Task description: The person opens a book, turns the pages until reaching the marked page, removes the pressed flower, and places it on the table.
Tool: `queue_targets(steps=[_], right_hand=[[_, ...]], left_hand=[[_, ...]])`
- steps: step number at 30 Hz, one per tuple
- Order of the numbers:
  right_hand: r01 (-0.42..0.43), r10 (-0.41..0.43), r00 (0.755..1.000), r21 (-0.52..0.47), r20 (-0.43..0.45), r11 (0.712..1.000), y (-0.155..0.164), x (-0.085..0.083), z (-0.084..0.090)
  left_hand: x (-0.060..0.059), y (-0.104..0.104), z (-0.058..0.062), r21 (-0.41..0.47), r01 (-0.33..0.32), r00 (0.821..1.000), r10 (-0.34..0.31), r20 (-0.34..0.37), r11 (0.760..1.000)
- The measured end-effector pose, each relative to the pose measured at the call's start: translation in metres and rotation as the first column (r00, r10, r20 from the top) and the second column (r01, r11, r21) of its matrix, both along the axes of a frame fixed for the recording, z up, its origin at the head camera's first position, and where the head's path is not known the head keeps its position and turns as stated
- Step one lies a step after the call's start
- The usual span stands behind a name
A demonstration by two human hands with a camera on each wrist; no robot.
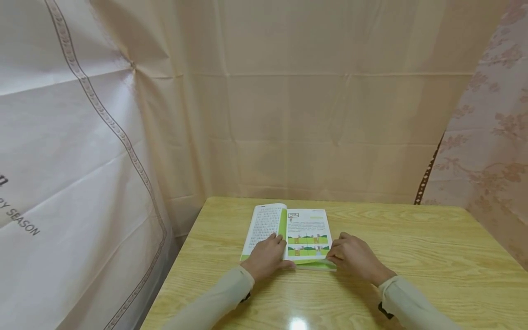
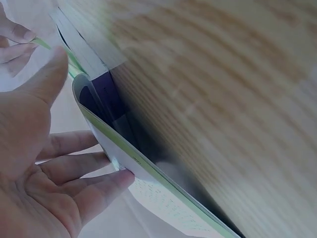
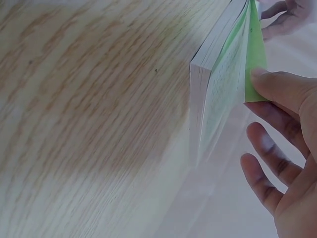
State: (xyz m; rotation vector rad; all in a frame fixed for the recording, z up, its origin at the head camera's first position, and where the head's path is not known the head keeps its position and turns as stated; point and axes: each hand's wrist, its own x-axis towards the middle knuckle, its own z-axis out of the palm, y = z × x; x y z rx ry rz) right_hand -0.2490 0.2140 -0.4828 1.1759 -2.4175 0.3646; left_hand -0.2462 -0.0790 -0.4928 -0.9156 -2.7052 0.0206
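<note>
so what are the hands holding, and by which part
The open book: the left hand presses flat on the left page near the spine, and the right hand pinches the right page's lower corner.

The table (image 1: 412,256) is pale wood-grain, smooth and glossy enough to throw back a lamp's glare. The book (image 1: 307,229) has printed paper pages with a slight sheen. Creased, matt cloth sheets (image 1: 313,114) hang behind; a floral patterned curtain (image 1: 491,151) looks woven.
</note>
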Motion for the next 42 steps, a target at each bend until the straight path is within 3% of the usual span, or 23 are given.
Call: queue_targets(steps=[6,18,30,37,42], right_hand=[[0.013,-0.013,1.0,-0.002,0.001,1.0,-0.001,-0.001,0.0],[0.064,-0.064,0.998,-0.026,0.002,0.998,-0.001,-0.001,0.005],[0.069,-0.072,0.997,-0.077,-0.042,0.995,-0.003,-0.001,0.007],[0.192,-0.184,0.981,-0.142,0.066,0.971,-0.005,0.0,0.008],[0.224,-0.203,0.96,-0.099,0.192,0.969,-0.002,0.002,0.003]], left_hand=[[-0.003,0.0,-0.002,-0.024,0.012,0.999,-0.013,-0.039,1.0],[-0.004,0.005,0.004,-0.059,0.0,0.998,0.004,0.065,0.998],[-0.005,0.007,-0.005,-0.073,-0.019,1.0,0.017,-0.025,0.997],[-0.006,0.006,-0.004,-0.008,-0.002,1.0,0.002,-0.019,1.0],[-0.008,0.003,-0.006,0.09,0.019,0.999,-0.015,-0.045,0.996]])
